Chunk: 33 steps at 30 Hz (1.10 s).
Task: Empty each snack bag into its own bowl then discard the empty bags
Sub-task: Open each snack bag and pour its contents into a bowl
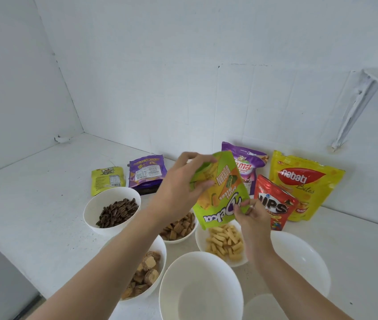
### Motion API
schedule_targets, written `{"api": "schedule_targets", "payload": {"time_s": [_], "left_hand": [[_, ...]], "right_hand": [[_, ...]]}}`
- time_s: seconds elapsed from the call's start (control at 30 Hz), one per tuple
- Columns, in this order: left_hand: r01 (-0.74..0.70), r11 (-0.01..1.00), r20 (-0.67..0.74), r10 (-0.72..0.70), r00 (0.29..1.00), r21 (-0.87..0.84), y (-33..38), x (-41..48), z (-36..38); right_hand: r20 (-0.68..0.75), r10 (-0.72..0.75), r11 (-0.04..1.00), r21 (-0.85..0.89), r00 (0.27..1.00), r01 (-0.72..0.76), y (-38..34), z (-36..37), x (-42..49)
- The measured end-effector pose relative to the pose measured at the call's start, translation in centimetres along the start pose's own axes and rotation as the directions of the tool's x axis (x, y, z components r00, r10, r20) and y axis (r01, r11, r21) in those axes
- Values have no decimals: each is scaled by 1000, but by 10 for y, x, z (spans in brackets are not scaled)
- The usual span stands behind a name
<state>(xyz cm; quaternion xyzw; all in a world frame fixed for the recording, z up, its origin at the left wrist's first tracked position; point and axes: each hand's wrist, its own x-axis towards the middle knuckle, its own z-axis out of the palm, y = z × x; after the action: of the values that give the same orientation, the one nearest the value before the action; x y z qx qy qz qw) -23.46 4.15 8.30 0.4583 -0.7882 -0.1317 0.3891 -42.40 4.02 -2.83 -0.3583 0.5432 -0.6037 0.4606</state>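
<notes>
A white counter (33,204) fills the lower half of the frame, meeting white walls behind. At the bottom centre sits a large empty white bowl (200,287), with a second empty bowl (303,257) to its right. Against the back wall at centre right stand a yellow Nabati Bites bag (303,183), a purple wafer bag (248,167) and a red Nips bag (273,204).

In mid-frame a green Deka Mini Bites bag (220,192) hangs upside down above a bowl of pale yellow sticks (200,236). The left hand (178,188) grasps its upper end. The right hand (252,218) pinches its lower right edge. Whether anything is left inside is unclear.

To the left are a sunflower-seed bowl (95,202), a bowl of brown pillows (183,240) and a wafer-chunk bowl (160,250). Behind them lie a flat purple bag (147,173) and a small yellow-green bag (107,180).
</notes>
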Motion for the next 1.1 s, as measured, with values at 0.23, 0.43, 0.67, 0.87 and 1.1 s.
{"api": "schedule_targets", "payload": {"time_s": [0.23,0.43,0.67,0.87,1.1], "left_hand": [[-90,995,-10,90,996,-46,13,8,10],[-105,992,-56,101,993,-76,22,11,7],[14,996,-24,-17,1000,-92,7,-1,22],[-66,996,-25,65,998,-52,11,-3,22],[-58,993,-82,50,995,-100,8,-17,4]], "right_hand": [[-31,188,951,255,982,-174,-16,4,-2],[20,254,900,361,967,-244,-25,1,-3],[-13,73,994,-78,997,-73,-30,-2,-17],[151,-329,929,-127,932,349,-69,-4,-28],[229,-498,861,14,836,509,-72,-10,-35]]}}
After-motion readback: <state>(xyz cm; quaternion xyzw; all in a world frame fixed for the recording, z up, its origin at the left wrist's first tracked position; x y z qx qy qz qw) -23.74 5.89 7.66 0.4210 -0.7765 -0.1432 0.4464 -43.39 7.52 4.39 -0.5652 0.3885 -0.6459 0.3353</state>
